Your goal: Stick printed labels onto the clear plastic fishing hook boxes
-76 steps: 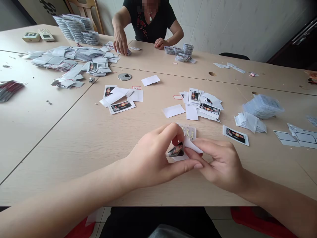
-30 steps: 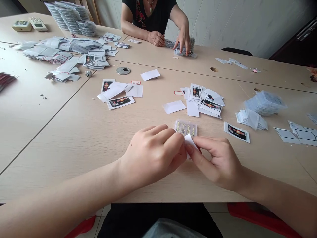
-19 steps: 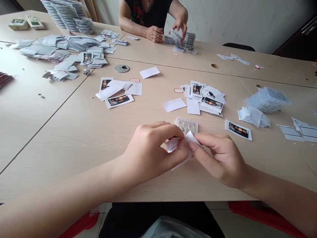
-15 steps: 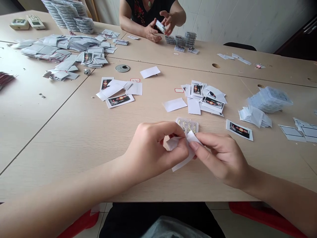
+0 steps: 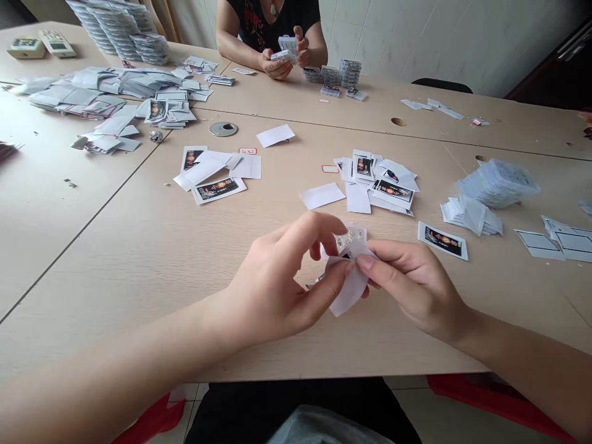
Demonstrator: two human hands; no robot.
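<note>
My left hand [image 5: 282, 277] and my right hand [image 5: 411, 287] meet just above the table's front middle, both pinching a small folded white paper card [image 5: 348, 285]. Left thumb and forefinger grip its upper left edge; right thumb and forefinger hold its right side. A clear little packet with gold-coloured pieces [image 5: 352, 237] lies on the table directly behind the card, partly hidden by my fingers.
Printed and blank cards [image 5: 382, 188] lie scattered beyond my hands, another cluster [image 5: 215, 176] to the left. Clear bag stacks [image 5: 497, 185] sit at the right. Across the table a person's hands [image 5: 284, 55] hold small packets, with big card heaps [image 5: 111, 98] at far left.
The card has unfolded and now hangs lower between my fingers. The person opposite moved from reaching at the packet stacks to holding packets in both hands.
</note>
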